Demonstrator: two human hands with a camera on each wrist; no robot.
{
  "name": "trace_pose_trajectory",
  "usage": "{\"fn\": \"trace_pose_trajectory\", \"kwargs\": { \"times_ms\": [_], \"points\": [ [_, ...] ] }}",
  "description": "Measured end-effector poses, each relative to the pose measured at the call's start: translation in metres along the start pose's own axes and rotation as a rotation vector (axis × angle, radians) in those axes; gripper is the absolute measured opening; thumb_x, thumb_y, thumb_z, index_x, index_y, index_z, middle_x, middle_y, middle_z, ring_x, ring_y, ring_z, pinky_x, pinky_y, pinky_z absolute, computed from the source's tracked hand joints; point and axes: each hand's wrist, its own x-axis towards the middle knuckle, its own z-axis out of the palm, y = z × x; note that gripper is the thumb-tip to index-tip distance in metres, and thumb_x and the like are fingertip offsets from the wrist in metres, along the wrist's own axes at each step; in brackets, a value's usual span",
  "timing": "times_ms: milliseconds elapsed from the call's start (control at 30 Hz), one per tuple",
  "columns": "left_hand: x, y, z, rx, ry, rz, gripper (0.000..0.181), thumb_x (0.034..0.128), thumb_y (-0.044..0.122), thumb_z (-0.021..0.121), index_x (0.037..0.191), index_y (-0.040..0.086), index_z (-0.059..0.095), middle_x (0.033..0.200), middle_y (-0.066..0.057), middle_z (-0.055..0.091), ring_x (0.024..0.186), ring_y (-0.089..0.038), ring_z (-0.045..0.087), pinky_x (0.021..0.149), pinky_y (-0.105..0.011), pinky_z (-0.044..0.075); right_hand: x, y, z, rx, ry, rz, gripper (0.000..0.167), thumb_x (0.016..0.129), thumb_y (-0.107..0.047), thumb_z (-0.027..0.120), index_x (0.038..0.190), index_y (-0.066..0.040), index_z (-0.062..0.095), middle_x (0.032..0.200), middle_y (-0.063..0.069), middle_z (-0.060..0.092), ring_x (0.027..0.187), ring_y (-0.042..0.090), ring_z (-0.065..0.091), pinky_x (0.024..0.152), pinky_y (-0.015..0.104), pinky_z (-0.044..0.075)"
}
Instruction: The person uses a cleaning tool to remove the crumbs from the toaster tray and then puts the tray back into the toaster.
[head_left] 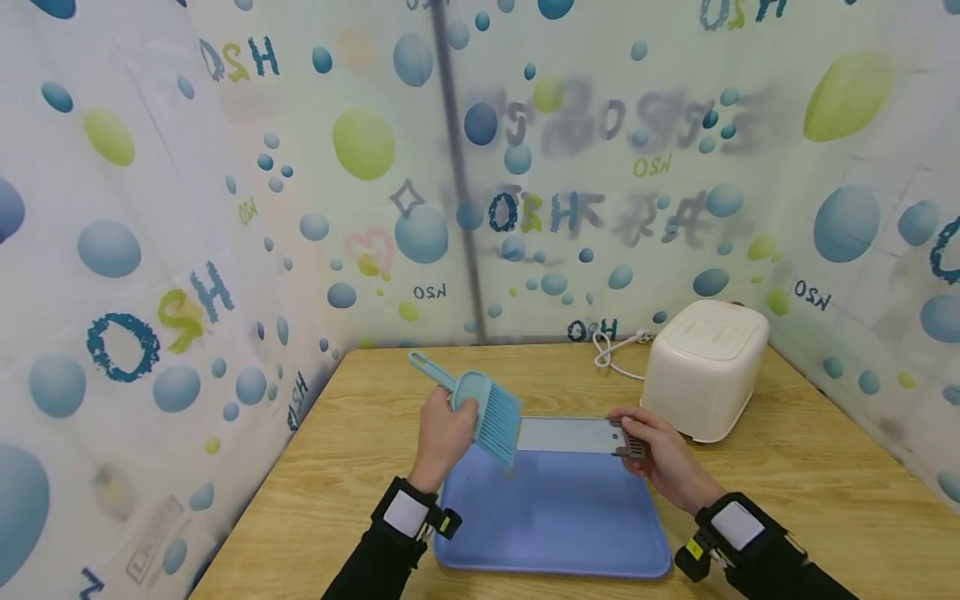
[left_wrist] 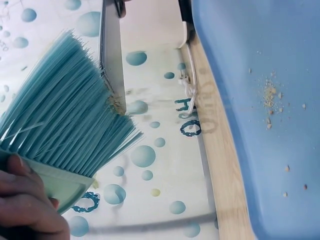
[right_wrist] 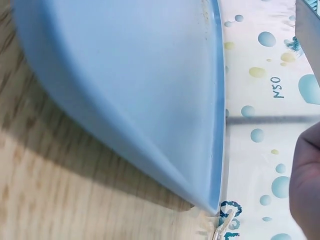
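My left hand (head_left: 447, 433) grips a light blue brush (head_left: 487, 410) by the base of its handle, bristles pointing down to the right. In my right hand (head_left: 666, 457), the fingers pinch the dark slotted end of a flat grey tray-like piece (head_left: 570, 435), held level above the blue tray (head_left: 555, 517). The bristles (left_wrist: 75, 105) touch the far end of that piece in the left wrist view, where brownish crumbs (left_wrist: 117, 104) cling. More crumbs (left_wrist: 270, 95) lie scattered on the blue tray below.
A cream toaster (head_left: 705, 367) stands at the back right of the wooden table (head_left: 360, 433), its white cord (head_left: 606, 354) looped beside it. Patterned curtains (head_left: 367, 167) surround the table at the back and sides.
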Motion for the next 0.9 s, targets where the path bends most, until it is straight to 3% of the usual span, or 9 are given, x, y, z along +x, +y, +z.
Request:
{"fn": "trace_pose_trajectory", "kwargs": {
  "times_ms": [167,333,500,667,900],
  "points": [
    [0.001,0.000,-0.001,-0.004,0.003,0.012,0.019,0.0890,0.006,0.054,0.104,-0.001,0.063,0.078,-0.010,0.069,0.063,-0.016,0.064,0.055,-0.032,0.051,0.000,0.003,-0.002,0.001,0.012,0.000,0.026,0.110,-0.025,0.040,0.116,-0.022,0.064,0.098,0.004,0.056,0.064,0.016,0.051,0.055,0.025,0.042],
    [0.003,0.001,-0.002,-0.026,0.029,0.037,0.022,0.0891,0.005,0.053,0.107,-0.001,0.064,0.082,-0.010,0.070,0.069,-0.017,0.067,0.059,-0.033,0.053,0.001,0.003,-0.004,-0.004,0.011,0.003,0.028,0.111,-0.025,0.039,0.125,-0.013,0.060,0.099,0.004,0.056,0.065,0.016,0.052,0.056,0.026,0.043],
    [0.007,0.007,-0.001,-0.060,0.043,0.073,0.021,0.0893,0.004,0.053,0.106,0.001,0.065,0.084,-0.010,0.071,0.073,-0.018,0.069,0.064,-0.034,0.055,0.001,0.001,-0.004,-0.008,0.001,0.010,0.027,0.111,-0.027,0.039,0.124,-0.016,0.060,0.100,0.004,0.057,0.067,0.016,0.052,0.057,0.026,0.043],
    [0.008,0.016,0.005,-0.108,0.022,0.096,0.020,0.0899,0.002,0.052,0.103,0.001,0.066,0.081,-0.009,0.072,0.069,-0.016,0.068,0.061,-0.032,0.055,0.001,0.000,0.002,-0.001,-0.001,0.018,0.027,0.110,-0.025,0.040,0.125,-0.013,0.059,0.097,0.005,0.058,0.064,0.016,0.051,0.056,0.026,0.040],
    [0.007,0.032,0.022,-0.134,-0.032,0.091,0.026,0.0911,0.004,0.050,0.112,0.001,0.064,0.093,-0.011,0.074,0.076,-0.017,0.072,0.062,-0.032,0.057,0.004,-0.003,0.014,0.000,-0.004,0.030,0.032,0.110,-0.026,0.040,0.131,-0.006,0.055,0.101,0.006,0.057,0.067,0.016,0.052,0.058,0.026,0.041]
  ]
}}
